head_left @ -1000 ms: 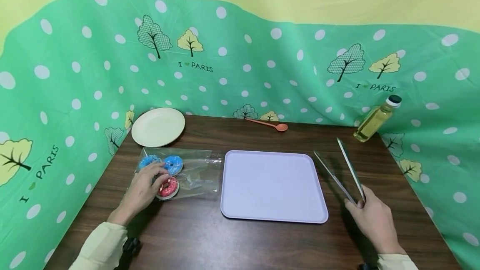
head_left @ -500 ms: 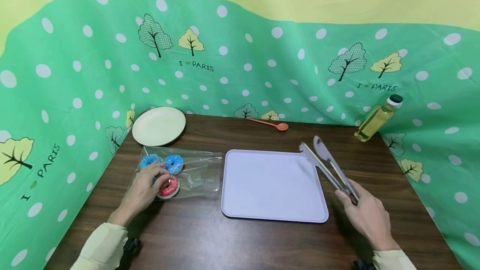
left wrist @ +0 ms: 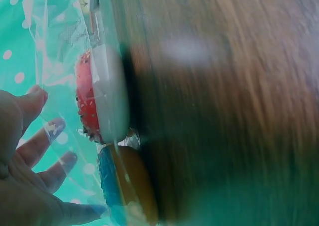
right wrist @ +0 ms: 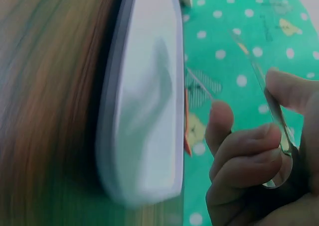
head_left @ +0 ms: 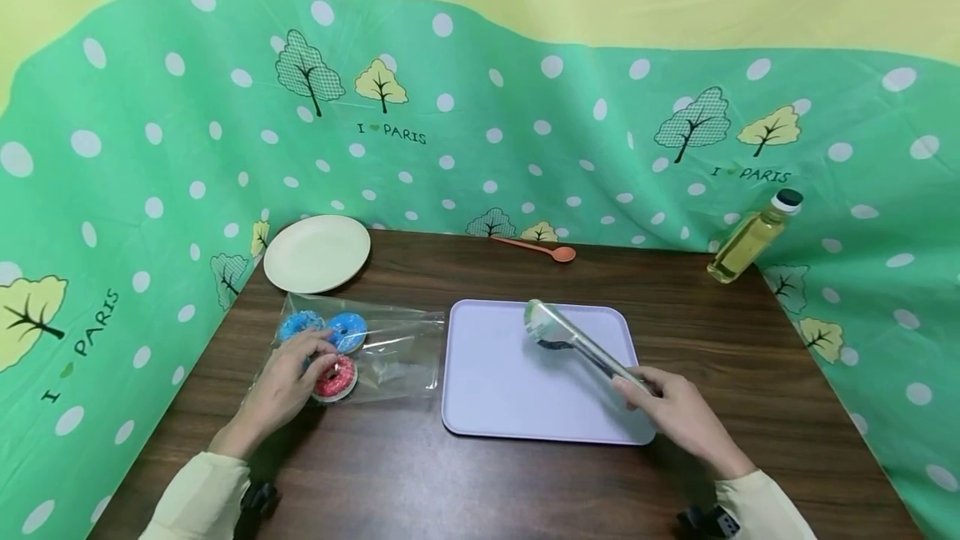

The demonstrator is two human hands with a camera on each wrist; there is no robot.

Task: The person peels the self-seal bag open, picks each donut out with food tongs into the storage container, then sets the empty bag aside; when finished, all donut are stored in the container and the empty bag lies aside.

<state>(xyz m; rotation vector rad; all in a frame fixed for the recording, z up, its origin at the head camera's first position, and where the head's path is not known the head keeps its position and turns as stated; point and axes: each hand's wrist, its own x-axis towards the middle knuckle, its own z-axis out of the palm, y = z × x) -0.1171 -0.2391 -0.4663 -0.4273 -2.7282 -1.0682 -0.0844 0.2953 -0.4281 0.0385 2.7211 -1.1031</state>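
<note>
Metal tongs (head_left: 592, 350) hang over the pale lilac tray (head_left: 517, 394), held in the right hand (head_left: 678, 411), whose grip is curled round their near end. Left of the tray lies a clear bag (head_left: 405, 361) with doughnuts inside, one red-iced (head_left: 339, 375), others blue; the left hand (head_left: 281, 386) is at the bag, its grip loose, fingers spread. Farther back on the dark wooden bench (head_left: 397, 473) are a cream plate (head_left: 317, 254), an orange spoon (head_left: 562, 254) beyond the tray, and, far right, a bottle (head_left: 750, 242) of yellow liquid.
</note>
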